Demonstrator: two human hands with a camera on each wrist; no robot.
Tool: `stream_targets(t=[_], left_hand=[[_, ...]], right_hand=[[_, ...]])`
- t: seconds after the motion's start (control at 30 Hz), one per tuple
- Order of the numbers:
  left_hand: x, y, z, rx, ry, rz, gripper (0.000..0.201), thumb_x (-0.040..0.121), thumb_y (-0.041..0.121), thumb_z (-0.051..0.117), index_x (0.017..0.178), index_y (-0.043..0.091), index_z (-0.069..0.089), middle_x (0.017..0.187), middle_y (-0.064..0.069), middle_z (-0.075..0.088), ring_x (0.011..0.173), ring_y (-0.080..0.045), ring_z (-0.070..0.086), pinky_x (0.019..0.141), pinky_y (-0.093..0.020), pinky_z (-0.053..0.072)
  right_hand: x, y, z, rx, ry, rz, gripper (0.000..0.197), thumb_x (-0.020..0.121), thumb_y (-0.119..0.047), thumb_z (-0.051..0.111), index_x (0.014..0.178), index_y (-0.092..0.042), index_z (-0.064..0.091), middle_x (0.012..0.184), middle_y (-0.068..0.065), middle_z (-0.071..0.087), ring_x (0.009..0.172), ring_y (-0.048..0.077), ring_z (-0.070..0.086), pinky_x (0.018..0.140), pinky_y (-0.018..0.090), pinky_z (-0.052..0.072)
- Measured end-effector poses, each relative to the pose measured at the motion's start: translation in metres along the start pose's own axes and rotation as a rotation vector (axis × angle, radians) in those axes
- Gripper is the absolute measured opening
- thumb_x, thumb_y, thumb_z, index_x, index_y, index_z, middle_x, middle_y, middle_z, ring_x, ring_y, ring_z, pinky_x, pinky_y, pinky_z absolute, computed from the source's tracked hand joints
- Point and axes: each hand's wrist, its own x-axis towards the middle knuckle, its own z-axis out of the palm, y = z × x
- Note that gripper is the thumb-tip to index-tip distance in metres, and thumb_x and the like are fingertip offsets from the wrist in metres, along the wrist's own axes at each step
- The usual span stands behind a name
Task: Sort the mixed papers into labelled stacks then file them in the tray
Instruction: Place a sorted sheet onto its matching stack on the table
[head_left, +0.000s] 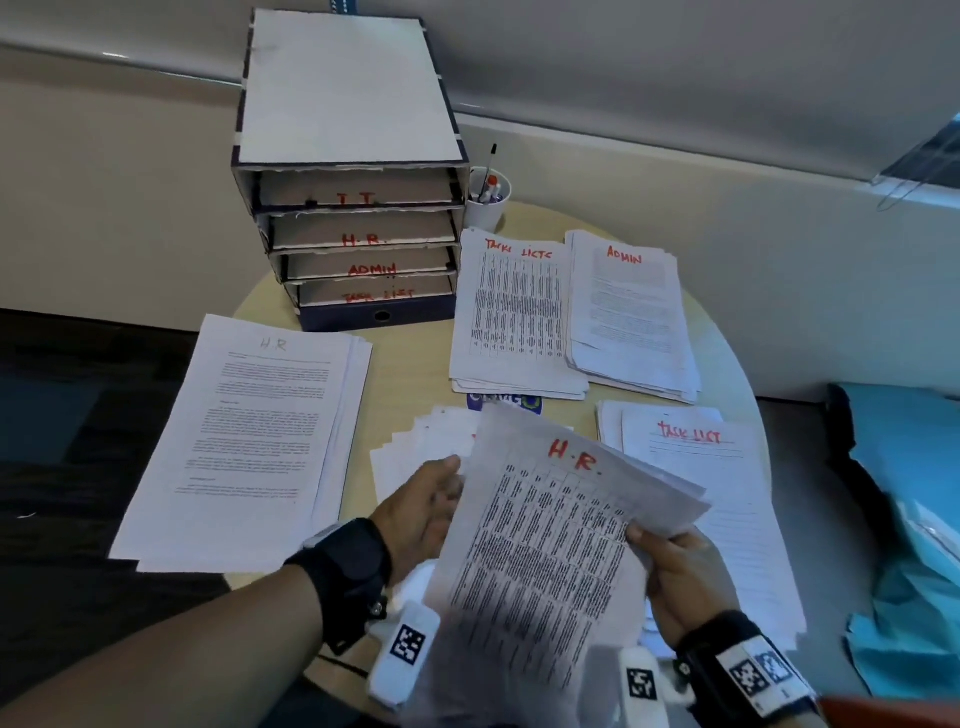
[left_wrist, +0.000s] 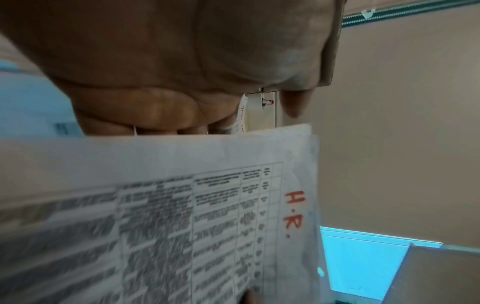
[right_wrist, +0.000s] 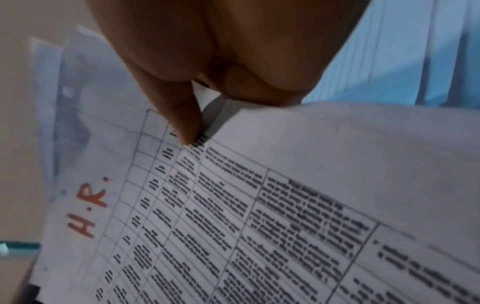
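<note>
Item: sheaf of tabulated sheets marked "H.R." in red (head_left: 561, 525), held above the near edge of the round table (head_left: 410, 364), over a fanned heap of unsorted papers (head_left: 415, 447). Destination by judgement: the H.R. stack (head_left: 244, 441) at the left of the table, later the H.R. shelf (head_left: 363, 231) of the four-tier filing tray (head_left: 353, 156). Risks: the sheaf is loose and its upper right corners already splay, so a quick swing leftward could shed a sheet; two stacks on the right both read "Task List" (head_left: 519, 312) (head_left: 696, 499) beside the Admin stack (head_left: 631, 312), so a misread label could send it to the wrong stack; the H.R. stack overhangs the table's edge and may slide when more is added. Left hand (head_left: 423, 514): fingers nearly straight, lying along the sheaf's left edge, their tips hidden behind the paper. Right hand (head_left: 675, 571): thumb (right_wrist: 179, 115) pressed on the printed face, fingers curled beneath, pinching the right margin.
</note>
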Motion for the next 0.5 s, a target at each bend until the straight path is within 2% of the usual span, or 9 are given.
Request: stream_targets(t=[0.07, 0.13, 0.17, 0.23, 0.3, 0.33, 0.4, 0.47, 0.5], left_hand=[[-0.009, 0.005, 0.002, 0.023, -0.007, 0.018, 0.027, 0.092, 0.041, 0.055, 0.097, 0.02, 0.072, 0.099, 0.0, 0.075, 0.09, -0.017, 0.068, 0.076, -0.025, 0.054], [-0.013, 0.004, 0.004, 0.314, 0.021, 0.035, 0.029, 0.086, 0.032, 0.063, 0.113, 0.021, 0.064, 0.104, -0.003, 0.073, 0.09, -0.02, 0.067, 0.081, -0.031, 0.057], [-0.015, 0.003, 0.001, 0.418, 0.088, 0.032, 0.029, 0.086, 0.028, 0.062, 0.114, 0.02, 0.063, 0.102, -0.007, 0.071, 0.083, -0.022, 0.065, 0.078, -0.034, 0.057], [-0.021, 0.012, -0.003, 0.456, 0.227, 0.016, 0.029, 0.089, 0.025, 0.056, 0.117, 0.018, 0.059, 0.099, -0.01, 0.068, 0.072, -0.02, 0.059, 0.067, -0.031, 0.053], [-0.027, 0.025, -0.006, 0.543, 0.298, 0.02, 0.02, 0.089, 0.023, 0.05, 0.108, 0.019, 0.054, 0.093, -0.012, 0.065, 0.071, -0.027, 0.062, 0.059, -0.033, 0.049], [-0.032, 0.035, -0.01, 0.611, 0.302, 0.038, 0.011, 0.088, 0.019, 0.048, 0.098, 0.018, 0.049, 0.088, -0.012, 0.062, 0.076, -0.033, 0.064, 0.058, -0.036, 0.047], [-0.042, 0.055, -0.013, 0.811, 0.26, 0.118, 0.011, 0.088, 0.012, 0.047, 0.088, 0.02, 0.04, 0.087, -0.012, 0.057, 0.085, -0.039, 0.062, 0.062, -0.035, 0.042], [-0.046, 0.071, -0.01, 1.009, 0.203, 0.195, 0.012, 0.089, 0.008, 0.05, 0.089, 0.017, 0.043, 0.089, -0.01, 0.054, 0.082, -0.036, 0.057, 0.064, -0.033, 0.04], [-0.051, 0.08, -0.009, 1.075, 0.186, 0.216, 0.011, 0.088, 0.007, 0.051, 0.095, 0.014, 0.048, 0.092, -0.011, 0.056, 0.085, -0.035, 0.058, 0.066, -0.033, 0.041]], right_hand=[[0.0, -0.004, 0.011, 0.056, 0.016, -0.004, 0.034, 0.076, 0.003, 0.067, 0.11, 0.005, 0.064, 0.1, 0.021, 0.075, 0.085, 0.031, 0.073, 0.067, 0.039, 0.062], [-0.001, -0.011, 0.022, 0.039, 0.003, -0.006, 0.026, 0.088, 0.014, 0.052, 0.106, -0.001, 0.063, 0.1, 0.018, 0.075, 0.084, 0.026, 0.074, 0.064, 0.032, 0.061], [0.002, -0.012, 0.029, -0.038, -0.012, -0.028, 0.028, 0.09, 0.014, 0.052, 0.107, -0.005, 0.063, 0.109, 0.021, 0.072, 0.091, 0.027, 0.073, 0.068, 0.032, 0.061], [0.004, -0.02, 0.041, -0.319, 0.052, -0.164, 0.041, 0.087, 0.01, 0.063, 0.119, -0.014, 0.059, 0.128, 0.024, 0.062, 0.105, 0.029, 0.068, 0.081, 0.035, 0.059], [-0.004, -0.039, 0.057, -0.712, 0.21, -0.423, 0.067, 0.081, -0.004, 0.077, 0.138, -0.023, 0.047, 0.142, 0.02, 0.05, 0.123, 0.032, 0.055, 0.102, 0.046, 0.047], [-0.015, -0.054, 0.072, -0.877, 0.241, -0.626, 0.064, 0.081, -0.016, 0.077, 0.138, -0.021, 0.048, 0.142, 0.02, 0.05, 0.127, 0.034, 0.049, 0.109, 0.046, 0.04], [-0.039, -0.079, 0.098, -1.105, 0.119, -1.062, 0.057, 0.077, -0.028, 0.067, 0.129, -0.006, 0.061, 0.133, 0.022, 0.057, 0.125, 0.034, 0.049, 0.11, 0.043, 0.036], [-0.058, -0.095, 0.126, -1.346, -0.158, -1.239, 0.05, 0.075, -0.032, 0.065, 0.12, -0.011, 0.067, 0.124, 0.018, 0.066, 0.12, 0.031, 0.054, 0.107, 0.047, 0.034], [-0.066, -0.099, 0.142, -1.51, -0.269, -1.237, 0.051, 0.07, -0.033, 0.071, 0.118, -0.015, 0.067, 0.12, 0.015, 0.069, 0.119, 0.03, 0.055, 0.109, 0.047, 0.029]])
